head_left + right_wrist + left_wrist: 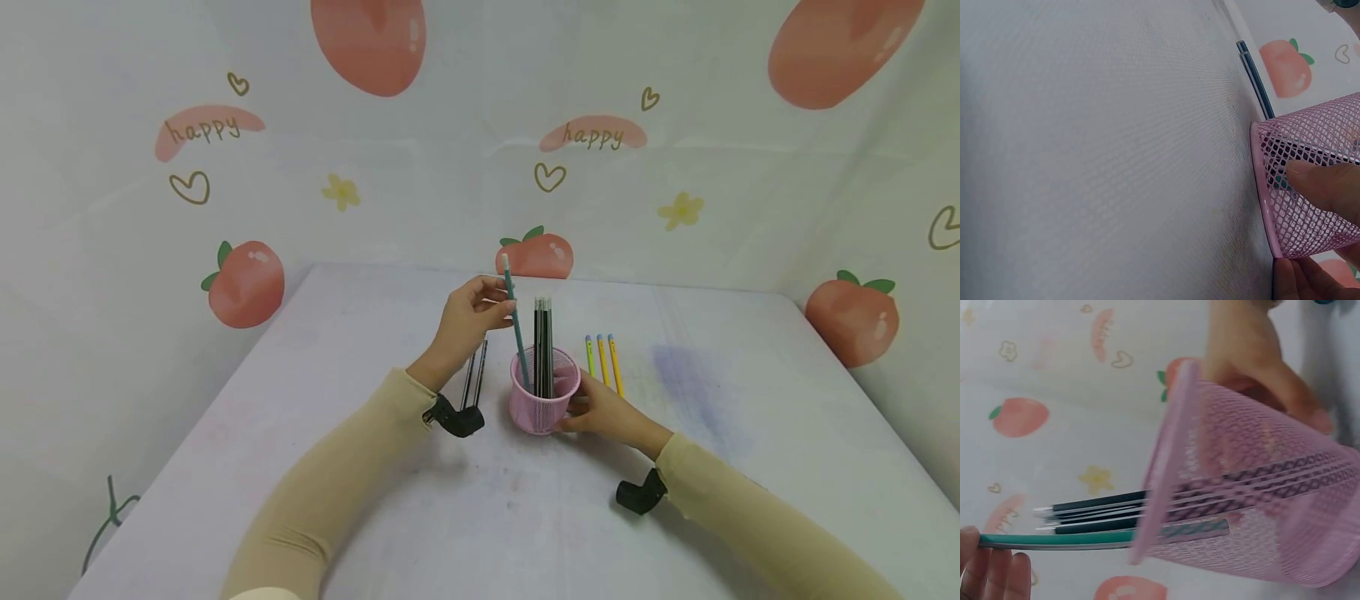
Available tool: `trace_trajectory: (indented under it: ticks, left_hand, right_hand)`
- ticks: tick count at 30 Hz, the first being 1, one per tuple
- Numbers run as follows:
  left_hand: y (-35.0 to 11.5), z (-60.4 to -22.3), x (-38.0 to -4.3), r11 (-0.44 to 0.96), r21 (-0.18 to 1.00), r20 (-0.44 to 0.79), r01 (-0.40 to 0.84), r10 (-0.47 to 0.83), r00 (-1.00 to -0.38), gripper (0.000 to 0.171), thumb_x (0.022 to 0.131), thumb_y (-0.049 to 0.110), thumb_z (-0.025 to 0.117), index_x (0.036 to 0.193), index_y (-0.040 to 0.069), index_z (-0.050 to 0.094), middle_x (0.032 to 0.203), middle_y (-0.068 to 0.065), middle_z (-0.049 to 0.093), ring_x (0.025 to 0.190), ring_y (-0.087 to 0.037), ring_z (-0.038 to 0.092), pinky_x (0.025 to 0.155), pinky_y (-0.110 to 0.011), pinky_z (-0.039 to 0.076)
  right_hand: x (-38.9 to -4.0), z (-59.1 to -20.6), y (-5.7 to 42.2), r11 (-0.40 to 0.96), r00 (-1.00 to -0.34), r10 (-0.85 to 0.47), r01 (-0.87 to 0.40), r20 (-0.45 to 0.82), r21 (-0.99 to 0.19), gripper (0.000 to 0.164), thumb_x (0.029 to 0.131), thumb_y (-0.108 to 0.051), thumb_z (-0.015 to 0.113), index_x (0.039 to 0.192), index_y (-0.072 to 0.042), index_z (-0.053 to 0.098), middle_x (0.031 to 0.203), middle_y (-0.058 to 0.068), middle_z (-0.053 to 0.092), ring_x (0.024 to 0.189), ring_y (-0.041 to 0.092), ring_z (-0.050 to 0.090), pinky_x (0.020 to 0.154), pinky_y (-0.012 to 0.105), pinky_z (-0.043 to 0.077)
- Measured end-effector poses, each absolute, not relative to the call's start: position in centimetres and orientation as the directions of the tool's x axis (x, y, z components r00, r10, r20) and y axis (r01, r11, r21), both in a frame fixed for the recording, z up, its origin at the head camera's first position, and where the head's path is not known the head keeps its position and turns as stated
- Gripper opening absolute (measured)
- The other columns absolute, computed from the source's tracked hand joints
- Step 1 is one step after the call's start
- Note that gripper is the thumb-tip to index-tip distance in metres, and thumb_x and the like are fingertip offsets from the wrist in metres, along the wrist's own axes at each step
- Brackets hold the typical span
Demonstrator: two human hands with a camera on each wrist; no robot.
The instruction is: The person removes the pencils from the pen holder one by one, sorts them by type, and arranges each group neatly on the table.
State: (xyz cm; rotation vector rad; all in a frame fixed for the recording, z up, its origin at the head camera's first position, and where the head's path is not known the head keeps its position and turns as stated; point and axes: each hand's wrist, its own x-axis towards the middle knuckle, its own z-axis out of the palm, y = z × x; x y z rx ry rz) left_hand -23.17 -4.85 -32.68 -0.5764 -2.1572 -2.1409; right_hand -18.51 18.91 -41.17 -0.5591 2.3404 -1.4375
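Between its thumb and fingers my left hand (467,321) pinches a teal pencil (517,333) near its upper end. That pencil leans slightly, its lower part inside a pink mesh pen cup (542,417); the left wrist view shows its lower end (1210,529) through the mesh, above the cup's base. Several dark pencils (543,325) stand upright together in the cup. My right hand (611,412) grips the cup from the right, low down, with the thumb (1319,187) lying against the mesh. Some of the right fingers are hidden behind the cup.
Two dark pencils (480,371) lie on the white table (480,517) left of the cup, partly behind the left wrist. Right of it lie a green pencil (590,354) and two yellow pencils (615,367). A printed white backdrop (450,167) rises behind the table.
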Motion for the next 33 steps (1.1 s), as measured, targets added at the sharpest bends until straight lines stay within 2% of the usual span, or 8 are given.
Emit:
trace_trajectory:
  ticks: [7,15,19,26,33]
  left_hand:
    - [-6.5,-29.7,-23.3,-0.128,0.926,0.374,0.356,0.162,-0.913,0.028,0.092,-0.001,0.062,0.118,-0.009,0.054,0.096,-0.005,0.058,0.081,-0.01,0.066,0.08,-0.037,0.059]
    - [-8.8,-27.7,-24.2,-0.097,0.918,0.394,0.384,0.12,-0.911,0.03,0.091,0.0,0.063,0.12,-0.004,0.054,0.093,-0.004,0.058,0.078,-0.011,0.067,0.076,-0.033,0.06]
    - [-9.6,-28.2,-24.6,-0.047,0.94,0.342,0.338,0.121,-0.932,0.036,0.09,0.0,0.064,0.125,-0.003,0.054,0.093,-0.006,0.06,0.076,-0.01,0.067,0.073,-0.03,0.06]
    - [-10.4,-31.3,-25.3,0.059,0.975,0.207,0.216,0.132,-0.969,0.044,0.09,0.003,0.066,0.132,0.006,0.053,0.095,-0.005,0.063,0.077,-0.011,0.066,0.072,-0.028,0.06]
    - [-11.0,-34.9,-25.7,0.151,0.984,0.07,0.092,0.143,-0.987,0.047,0.09,0.003,0.066,0.135,0.008,0.052,0.102,-0.015,0.066,0.079,-0.012,0.067,0.073,-0.031,0.06]
  right_hand:
    - [-18.5,-41.1,18.9,0.421,-0.867,-0.491,-0.149,-0.087,-0.895,0.089,0.078,-0.004,0.078,0.148,0.002,0.023,0.143,0.027,0.042,0.126,0.044,0.049,0.102,0.05,0.046]
    - [-18.5,-41.2,18.9,0.443,-0.871,-0.485,-0.168,-0.078,-0.881,0.09,0.078,-0.006,0.079,0.148,0.002,0.024,0.14,0.027,0.046,0.122,0.042,0.053,0.099,0.046,0.05]
    - [-18.5,-41.2,18.9,0.443,-0.87,-0.486,-0.166,-0.08,-0.881,0.089,0.078,-0.006,0.079,0.148,0.002,0.024,0.14,0.027,0.046,0.122,0.042,0.054,0.097,0.046,0.051]
    - [-18.4,-41.1,19.0,0.44,-0.871,-0.485,-0.172,-0.073,-0.881,0.087,0.078,-0.007,0.079,0.146,0.002,0.027,0.138,0.027,0.048,0.12,0.041,0.055,0.097,0.047,0.051]
    - [-18.5,-41.1,18.8,0.438,-0.868,-0.492,-0.184,-0.064,-0.88,0.086,0.078,-0.007,0.08,0.146,0.003,0.028,0.139,0.027,0.047,0.122,0.042,0.054,0.099,0.047,0.049]
